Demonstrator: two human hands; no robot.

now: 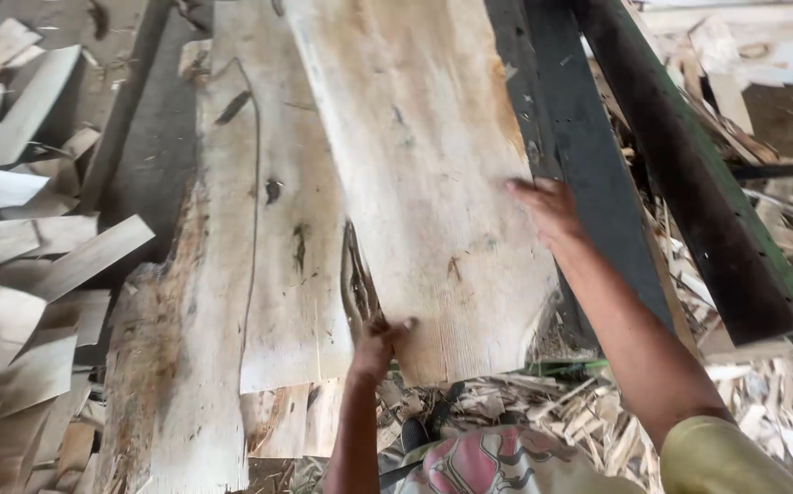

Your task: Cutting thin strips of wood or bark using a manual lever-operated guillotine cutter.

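Note:
A wide, thin sheet of pale wood veneer (424,165) lies tilted across the middle of the view, blurred by motion. My left hand (376,348) grips its near bottom edge, fingers curled over the rim. My right hand (547,209) presses flat on the sheet's right edge, fingers spread. Under and to the left of this sheet lies another veneer sheet (259,247) with dark knots and cracks.
A dark metal frame with a green beam (689,183) runs diagonally along the right. Loose veneer strips (21,238) are piled at the left. Wood scraps and shavings (762,402) cover the floor at the right and bottom.

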